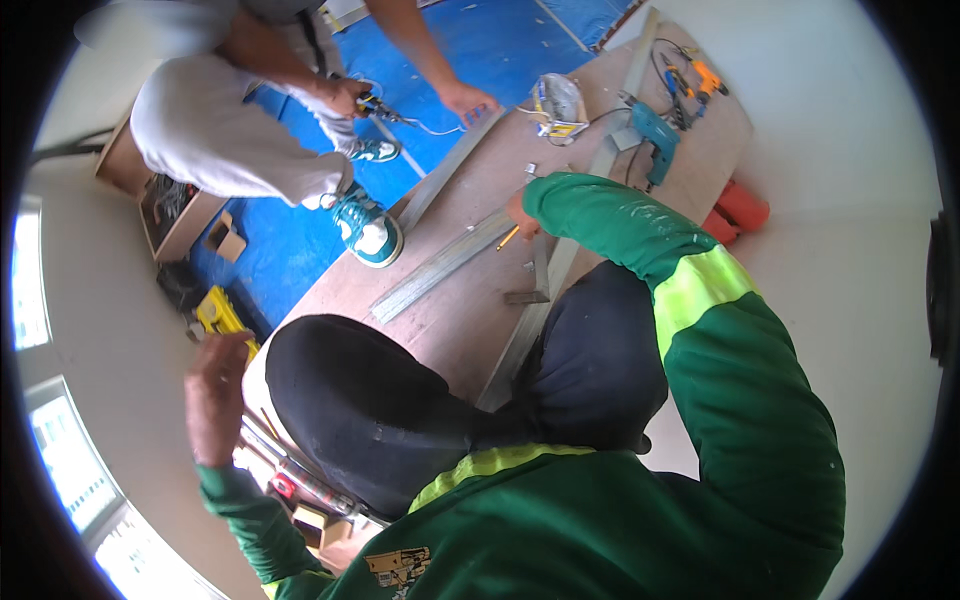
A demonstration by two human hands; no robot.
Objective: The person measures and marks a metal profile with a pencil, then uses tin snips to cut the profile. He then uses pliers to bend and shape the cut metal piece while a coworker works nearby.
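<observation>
Head: pencil (508,238) in right hand (522,215) over board (455,345), left hand (215,388) beyond edge (322,297)

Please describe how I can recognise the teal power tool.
On the wooden board, look at the far right, beyond the green sleeve. The teal power tool lies there, nearer than the orange tool and set apart by its colour.

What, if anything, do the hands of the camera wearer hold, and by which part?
The right hand appears to hold a thin, yellow, pencil-like stick near one end, the other sticking out. Whether the left hand holds anything cannot be told.
</observation>
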